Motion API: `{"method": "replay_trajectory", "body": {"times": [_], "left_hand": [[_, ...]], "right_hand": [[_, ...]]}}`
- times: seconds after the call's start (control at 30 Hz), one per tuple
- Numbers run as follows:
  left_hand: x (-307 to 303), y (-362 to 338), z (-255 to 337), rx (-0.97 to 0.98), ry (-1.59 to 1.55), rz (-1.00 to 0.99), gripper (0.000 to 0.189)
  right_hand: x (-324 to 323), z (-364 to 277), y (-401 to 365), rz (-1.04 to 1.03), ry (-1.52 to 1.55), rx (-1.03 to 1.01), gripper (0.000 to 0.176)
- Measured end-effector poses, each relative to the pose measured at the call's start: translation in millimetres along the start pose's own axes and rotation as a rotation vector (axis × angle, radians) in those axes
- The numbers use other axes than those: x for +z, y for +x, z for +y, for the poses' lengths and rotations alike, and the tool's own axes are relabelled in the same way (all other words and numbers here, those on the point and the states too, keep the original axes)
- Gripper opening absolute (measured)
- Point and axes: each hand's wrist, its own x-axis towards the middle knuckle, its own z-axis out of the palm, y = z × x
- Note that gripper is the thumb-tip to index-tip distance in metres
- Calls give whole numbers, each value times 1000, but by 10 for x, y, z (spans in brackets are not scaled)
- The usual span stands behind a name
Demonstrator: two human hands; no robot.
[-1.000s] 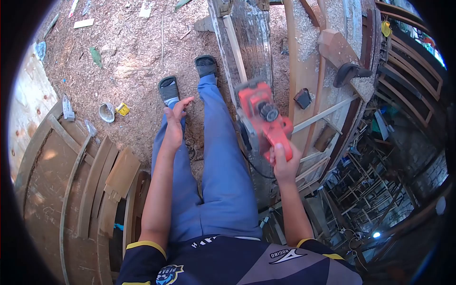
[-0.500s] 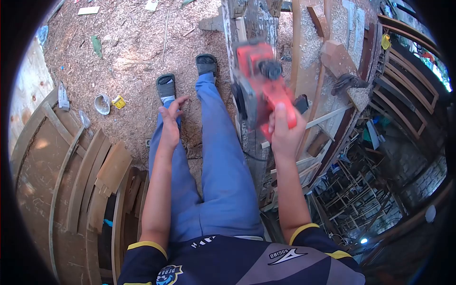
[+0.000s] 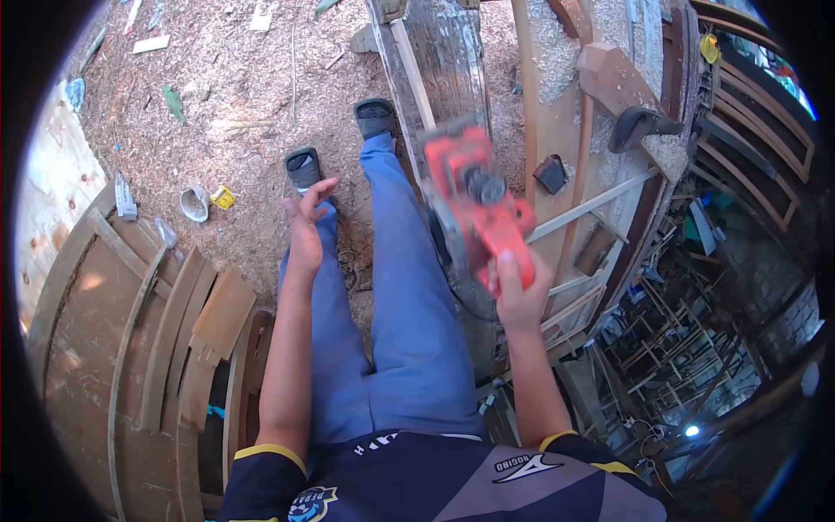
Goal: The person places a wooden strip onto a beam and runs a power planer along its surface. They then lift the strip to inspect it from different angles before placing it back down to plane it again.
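A red and black power planer point(image 3: 474, 196) is in my right hand point(image 3: 522, 291), whose fingers wrap round its rear handle. The tool is over a weathered wooden beam point(image 3: 457, 78), its front end at the near end of a thin wood strip point(image 3: 412, 74) lying along the beam. Whether the planer touches the strip is not clear. My left hand point(image 3: 308, 228) hangs above my left leg with its fingers apart and nothing in it.
Curved wooden pieces point(image 3: 165, 339) lean at the left. On the shavings-covered ground are a white cup point(image 3: 194, 204) and a yellow packet point(image 3: 223, 197). To the right are boards, a turned wooden block point(image 3: 616, 78), a dark block point(image 3: 551, 174) and curved frames point(image 3: 752, 130).
The planer and my right hand have moved down towards me, uncovering more of the beam and the strip. My left hand has dropped slightly. The view has shifted a little.
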Motion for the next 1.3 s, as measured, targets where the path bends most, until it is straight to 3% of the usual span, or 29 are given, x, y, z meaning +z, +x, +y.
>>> {"method": "replay_trajectory", "body": {"times": [0.17, 0.27, 0.67, 0.8, 1.0, 1.2, 1.3], "left_hand": [[-38, -7, -52, -47, -19, 14, 111], [-103, 34, -93, -41, -42, 22, 111], [-206, 96, -85, -38, -47, 46, 107], [-64, 96, 52, -5, 36, 8, 104], [-42, 78, 101, 18, 103, -11, 103], [-71, 75, 103, -21, 73, -10, 105], [-129, 113, -12, -50, 42, 12, 105]], "right_hand": [[-243, 503, -263, 7, -82, 60, 29], [-122, 478, -166, 31, -74, 32, 28], [725, -734, 830, 64, -16, -125, 29], [832, -854, 1011, 21, 76, -225, 30], [473, -633, 561, 10, 84, -97, 30], [-83, 228, 18, 9, -70, -52, 27], [-143, 348, -69, 0, -42, 25, 26]]}}
